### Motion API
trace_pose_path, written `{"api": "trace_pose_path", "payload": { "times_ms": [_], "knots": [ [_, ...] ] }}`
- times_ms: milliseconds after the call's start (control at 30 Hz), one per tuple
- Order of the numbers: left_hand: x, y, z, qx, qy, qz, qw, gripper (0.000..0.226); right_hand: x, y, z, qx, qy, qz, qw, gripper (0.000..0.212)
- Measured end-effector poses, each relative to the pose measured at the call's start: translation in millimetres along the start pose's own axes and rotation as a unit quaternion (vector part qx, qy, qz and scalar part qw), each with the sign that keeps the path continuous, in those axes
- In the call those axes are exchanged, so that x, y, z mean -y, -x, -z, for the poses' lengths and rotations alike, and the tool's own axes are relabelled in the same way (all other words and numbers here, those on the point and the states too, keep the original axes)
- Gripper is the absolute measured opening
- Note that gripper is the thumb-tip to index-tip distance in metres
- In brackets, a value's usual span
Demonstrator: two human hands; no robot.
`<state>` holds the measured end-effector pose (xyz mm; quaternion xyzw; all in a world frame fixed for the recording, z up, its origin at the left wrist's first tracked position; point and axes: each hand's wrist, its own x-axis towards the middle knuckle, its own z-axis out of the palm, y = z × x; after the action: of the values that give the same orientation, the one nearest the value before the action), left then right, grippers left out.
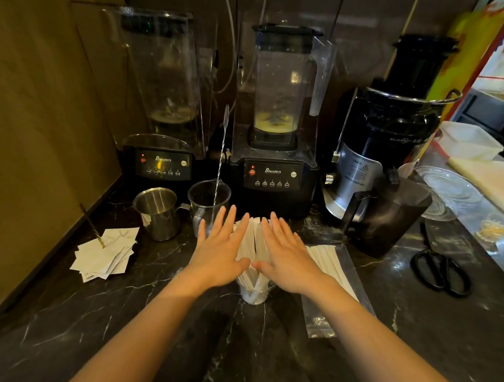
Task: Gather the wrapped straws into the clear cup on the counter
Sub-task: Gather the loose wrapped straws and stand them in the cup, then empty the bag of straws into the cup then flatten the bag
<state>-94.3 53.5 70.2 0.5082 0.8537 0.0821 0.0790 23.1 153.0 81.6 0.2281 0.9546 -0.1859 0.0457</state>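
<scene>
A: Where are the white paper-wrapped straws (251, 244) seen?

B: They are stood in the small clear plastic cup (255, 294) on the black marble counter (175, 334), fanned out.

A: And the hands?

B: The left hand (220, 248) and right hand (288, 256) are laid flat against the bundle, fingers spread, nothing clamped. More straws are left in a clear plastic bag (328, 273) beside the cup.

Both flat hands cover most of the wrapped straws (252, 244) and the rim of the clear cup (255, 294) (only its base shows). The small print on the blender panels (272, 177) is unreadable.
</scene>
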Motion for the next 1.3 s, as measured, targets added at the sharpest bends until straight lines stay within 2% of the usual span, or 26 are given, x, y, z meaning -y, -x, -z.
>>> {"api": "trace_pose_path", "payload": {
  "times_ms": [267,567,733,800,933,1000,1033,1200,1300],
  "knots": [
    [-25,0,22,-0.072,-0.008,-0.013,0.997,0.071,-12,13,19,-0.046,-0.011,-0.021,0.999,0.075],
    [-90,-7,5,-0.114,-0.007,-0.073,0.991,0.066,-71,52,28,-0.097,-0.016,-0.122,0.988,0.074],
    [-125,-2,-31,-0.04,0.001,-0.132,0.99,0.064,-109,77,13,-0.075,-0.051,-0.194,0.977,0.075],
    [-131,2,-51,-0.054,-0.032,-0.158,0.985,0.06,-120,86,1,-0.056,-0.067,-0.221,0.971,0.075],
    [-134,10,-80,-0.02,-0.06,-0.179,0.982,0.058,-136,96,-26,-0.024,-0.102,-0.268,0.958,0.076],
    [-133,12,-96,0.079,-0.043,-0.161,0.983,0.062,-140,98,-37,-0.019,-0.117,-0.291,0.949,0.075],
    [-133,13,-101,0.098,-0.048,-0.156,0.982,0.064,-140,99,-41,-0.02,-0.126,-0.302,0.945,0.075],
    [-134,13,-119,0.159,-0.043,-0.142,0.976,0.066,-140,102,-55,-0.045,-0.153,-0.336,0.928,0.073],
    [-135,13,-122,0.159,-0.049,-0.137,0.976,0.064,-139,102,-59,-0.068,-0.169,-0.351,0.918,0.071]
  ]
}}
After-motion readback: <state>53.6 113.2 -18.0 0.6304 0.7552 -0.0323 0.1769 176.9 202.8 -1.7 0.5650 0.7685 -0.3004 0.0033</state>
